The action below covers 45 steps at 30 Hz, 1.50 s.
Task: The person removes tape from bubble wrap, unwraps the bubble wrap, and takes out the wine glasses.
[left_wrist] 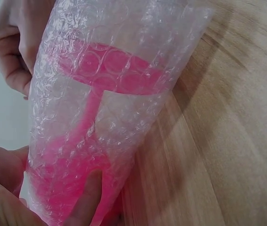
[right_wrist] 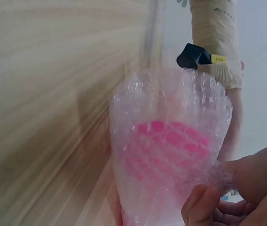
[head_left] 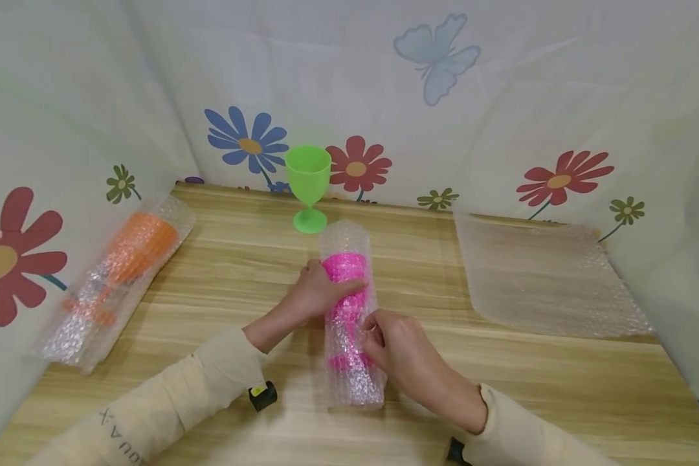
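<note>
Left hand (head_left: pixel 320 291) right on the pink cup (head_left: pixel 347 309), thumb laid across its bowl and fingers down the near flank, a firm hold through the bubble wrap (head_left: pixel 352 391) all round it! The cup lies on its side on the counter (head_left: pixel 233 259), bowl under that left hand, foot just to the left of the right hand (head_left: pixel 404 353). And look at the right hand: fingers curled in tight, thumb and fingertip pinching the edge of the wrapping beside the stem. Just beyond the left hand, the green cup (head_left: pixel 309 184) stands upright, bare, close to the bundle's far end. Well out to the left of the left hand lies the orange cup (head_left: pixel 140 246), wrapped in its own clear sleeve (head_left: pixel 81 340). Beyond the right hand and off to its right, a loose sheet (head_left: pixel 547 278) of bubble wrap lies spread flat.
</note>
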Motion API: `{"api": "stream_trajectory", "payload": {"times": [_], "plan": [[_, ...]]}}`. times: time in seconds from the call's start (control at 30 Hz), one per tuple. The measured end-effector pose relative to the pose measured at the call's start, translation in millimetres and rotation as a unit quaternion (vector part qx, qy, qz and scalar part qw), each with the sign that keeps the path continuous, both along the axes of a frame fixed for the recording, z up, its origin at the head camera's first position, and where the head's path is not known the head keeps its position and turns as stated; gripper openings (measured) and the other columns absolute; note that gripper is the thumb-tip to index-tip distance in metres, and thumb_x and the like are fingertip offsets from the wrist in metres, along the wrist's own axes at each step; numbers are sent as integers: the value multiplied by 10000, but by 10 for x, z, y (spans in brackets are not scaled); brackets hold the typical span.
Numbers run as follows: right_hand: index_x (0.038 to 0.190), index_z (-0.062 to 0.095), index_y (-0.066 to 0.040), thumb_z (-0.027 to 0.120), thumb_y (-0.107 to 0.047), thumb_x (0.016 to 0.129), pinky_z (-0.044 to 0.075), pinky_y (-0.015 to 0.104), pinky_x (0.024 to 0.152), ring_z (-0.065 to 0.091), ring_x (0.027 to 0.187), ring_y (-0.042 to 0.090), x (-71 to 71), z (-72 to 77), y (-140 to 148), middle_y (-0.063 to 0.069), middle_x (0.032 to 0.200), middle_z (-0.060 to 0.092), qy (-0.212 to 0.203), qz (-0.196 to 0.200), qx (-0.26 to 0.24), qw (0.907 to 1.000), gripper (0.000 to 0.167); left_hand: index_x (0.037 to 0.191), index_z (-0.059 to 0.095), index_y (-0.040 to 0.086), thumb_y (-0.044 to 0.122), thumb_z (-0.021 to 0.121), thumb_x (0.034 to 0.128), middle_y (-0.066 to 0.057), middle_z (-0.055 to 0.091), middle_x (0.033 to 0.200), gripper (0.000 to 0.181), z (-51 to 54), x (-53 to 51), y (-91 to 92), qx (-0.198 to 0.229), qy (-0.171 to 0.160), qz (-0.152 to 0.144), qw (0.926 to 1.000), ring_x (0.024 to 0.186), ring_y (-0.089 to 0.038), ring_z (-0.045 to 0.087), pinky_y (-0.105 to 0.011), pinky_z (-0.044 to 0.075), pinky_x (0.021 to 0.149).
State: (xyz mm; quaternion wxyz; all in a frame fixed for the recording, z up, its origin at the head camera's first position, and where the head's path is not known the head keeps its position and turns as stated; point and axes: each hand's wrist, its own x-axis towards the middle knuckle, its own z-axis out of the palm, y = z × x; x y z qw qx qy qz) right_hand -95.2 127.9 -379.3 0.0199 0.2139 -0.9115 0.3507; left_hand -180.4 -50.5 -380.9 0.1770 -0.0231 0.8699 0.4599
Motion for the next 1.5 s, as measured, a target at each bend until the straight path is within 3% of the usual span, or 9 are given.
{"api": "stream_trajectory", "payload": {"times": [0.17, 0.37, 0.5, 0.63, 0.83, 1.0, 1.17, 1.37, 1.5], "plan": [[864, 648, -82, 678, 35, 890, 492, 212, 490, 513, 581, 27, -13, -21, -9, -77, 689, 554, 41, -167, 77, 9998, 123, 1551, 165, -82, 556, 745, 890, -271, 411, 1401, 1086, -15, 5, 10, -94, 47, -16, 9999, 1157, -373, 552, -466, 579, 909], [842, 641, -85, 755, -37, 932, 499, 220, 499, 532, 598, 47, -43, -9, -2, -54, 731, 589, -151, -108, -59, 9998, 153, 1536, 178, -101, 571, 745, 883, -267, 418, 1369, 1095, -13, -7, 23, -219, 105, 15, 9997, 1136, -369, 552, -473, 569, 922], [827, 624, -90, 731, 5, 935, 505, 210, 515, 541, 620, 55, -57, 0, -4, -44, 753, 587, -60, -80, -61, 9999, 179, 1545, 168, -80, 578, 741, 880, -257, 408, 1376, 1097, -24, -8, 25, -222, 40, 18, 9997, 1146, -366, 543, -477, 565, 932], [890, 617, -33, 655, 78, 917, 505, 195, 513, 549, 624, 71, -85, -15, -35, -16, 758, 581, 65, -168, -23, 9998, 120, 1548, 164, -72, 582, 743, 877, -255, 409, 1373, 1102, -38, -8, 18, -168, 38, -1, 9999, 1147, -366, 544, -477, 570, 927], [969, 621, 25, 600, 85, 929, 500, 209, 510, 541, 627, 87, -126, -40, -75, 6, 763, 571, -77, -250, 82, 9996, 74, 1548, 173, -73, 581, 746, 876, -257, 410, 1378, 1099, -34, 0, 17, -219, 74, 2, 9997, 1152, -368, 543, -485, 561, 942], [939, 631, -2, 658, 31, 951, 503, 214, 501, 545, 607, 77, -144, -39, -71, -1, 754, 593, -210, -297, -70, 9993, 44, 1555, 164, -73, 575, 741, 885, -263, 398, 1392, 1096, -25, 5, 13, -254, 81, -34, 9996, 1151, -369, 545, -481, 562, 939], [1000, 617, 2, 725, -18, 949, 490, 230, 466, 526, 559, 67, -172, -41, -30, -19, 703, 573, -402, -272, -244, 9985, 122, 1547, 170, -85, 589, 740, 881, -262, 414, 1365, 1105, -12, 5, 26, -376, 79, -35, 9993, 1130, -367, 556, -474, 570, 919], [1002, 642, 25, 692, 28, 923, 502, 211, 487, 546, 561, 71, -234, -11, -24, -20, 705, 593, -354, -240, 10, 9991, 93, 1546, 171, -70, 586, 741, 880, -249, 416, 1346, 1095, -28, 2, 34, -358, 93, 4, 9993, 1124, -370, 558, -480, 576, 909], [950, 653, 9, 679, 78, 850, 480, 197, 484, 528, 546, 62, -275, -31, -32, -19, 688, 600, 111, -105, 314, 9994, 124, 1544, 181, -62, 603, 742, 867, -244, 409, 1348, 1103, -52, 14, 50, -386, 199, 22, 9991, 1113, -361, 550, -484, 569, 915]]}}
